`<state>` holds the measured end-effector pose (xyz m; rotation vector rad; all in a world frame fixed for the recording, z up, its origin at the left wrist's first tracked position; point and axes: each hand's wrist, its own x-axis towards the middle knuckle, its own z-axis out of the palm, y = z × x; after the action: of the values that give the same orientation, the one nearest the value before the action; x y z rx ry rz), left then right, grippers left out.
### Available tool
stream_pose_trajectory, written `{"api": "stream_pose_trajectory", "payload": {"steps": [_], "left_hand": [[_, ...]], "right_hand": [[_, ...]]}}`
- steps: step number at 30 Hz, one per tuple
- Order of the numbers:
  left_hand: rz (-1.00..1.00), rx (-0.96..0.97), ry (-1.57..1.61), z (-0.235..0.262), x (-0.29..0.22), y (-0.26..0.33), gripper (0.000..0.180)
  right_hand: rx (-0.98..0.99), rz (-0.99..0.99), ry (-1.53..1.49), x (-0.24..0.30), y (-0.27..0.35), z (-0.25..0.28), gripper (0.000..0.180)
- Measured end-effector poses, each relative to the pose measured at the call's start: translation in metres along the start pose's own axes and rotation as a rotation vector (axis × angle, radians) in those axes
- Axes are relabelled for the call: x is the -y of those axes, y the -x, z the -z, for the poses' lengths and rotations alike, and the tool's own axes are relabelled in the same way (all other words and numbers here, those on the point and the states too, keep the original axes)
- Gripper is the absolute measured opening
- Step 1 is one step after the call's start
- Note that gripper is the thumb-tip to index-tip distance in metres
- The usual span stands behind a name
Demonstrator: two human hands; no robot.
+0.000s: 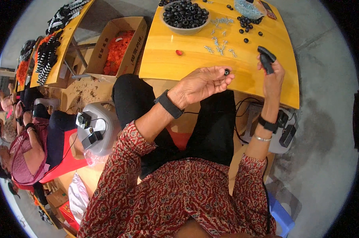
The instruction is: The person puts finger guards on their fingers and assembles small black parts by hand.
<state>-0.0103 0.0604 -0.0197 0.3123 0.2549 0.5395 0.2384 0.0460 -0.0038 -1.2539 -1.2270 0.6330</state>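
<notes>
My left hand (206, 84), palm turned up over the table's near edge, pinches a small black ring-shaped part (226, 72) with a hole in its middle between thumb and fingertips. My right hand (275, 75) is raised above the table's right side with its fingers bent. Two dark, rounded black pieces (266, 59) cover or sit at its thumb and index finger. Whether they are finger covers or something held is unclear. Small silver screw-like parts (219, 45) lie scattered on the yellow table (163, 59), beyond my hands.
A bowl (185, 30) heaped with black ring parts stands at the far left. A clear bag (249, 10) of silver pieces, a phone (268, 10) and loose black parts lie far right. A red bit (179, 52) is nearer. Left are a carton (138, 43) and seated people (28, 154).
</notes>
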Motion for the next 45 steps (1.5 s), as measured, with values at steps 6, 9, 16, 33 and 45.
{"api": "stream_pose_trajectory", "payload": {"steps": [6,9,16,33,45], "left_hand": [[0.006,0.002,-0.043,0.002,0.006,-0.001,0.025],[-0.019,0.053,-0.081,0.003,0.009,-0.001,0.024],[-0.026,0.017,-0.074,0.0,0.009,0.002,0.024],[0.021,-0.083,-0.199,-0.004,0.016,0.002,0.018],[0.002,-0.111,-0.278,-0.003,0.017,0.003,0.018]], "right_hand": [[-0.027,-0.176,-0.487,0.022,0.062,-0.045,0.022],[-0.013,-0.211,-0.618,0.02,0.073,-0.053,0.022],[-0.039,-0.237,-0.714,0.02,0.085,-0.06,0.024],[-0.091,-0.115,-0.332,0.02,0.096,-0.06,0.023],[-0.055,0.257,0.376,0.032,0.096,-0.051,0.026]]}}
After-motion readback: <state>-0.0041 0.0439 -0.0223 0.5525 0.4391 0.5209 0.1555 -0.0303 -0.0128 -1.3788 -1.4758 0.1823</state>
